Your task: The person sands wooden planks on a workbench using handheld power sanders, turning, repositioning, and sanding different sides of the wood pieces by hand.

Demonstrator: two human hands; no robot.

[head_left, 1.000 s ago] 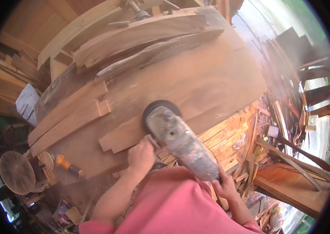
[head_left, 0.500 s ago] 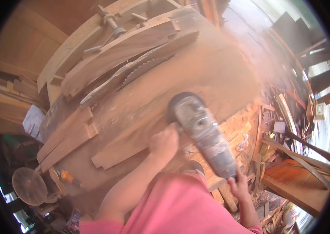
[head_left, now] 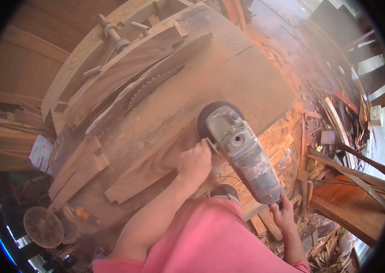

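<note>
A worn grey power sander with a round dark disc lies over a shaped wooden board on the dusty bench. My left hand is wrapped round the side handle near the disc. At the rear end of the tool body, my right hand is closed on the grip. The disc hides the board's right part. Beyond the board lie a toothed saw blade and a curved plank.
Two cut wooden pieces lie at the bench's left. An orange tool and a round fan-like guard are at the lower left. Scrap wood is piled at the right. Dust hangs over the bench.
The sander and both my hands have moved to the right. The view has turned, and the bench, with the wood on it, appears more steeply tilted. Both hands keep their hold.
</note>
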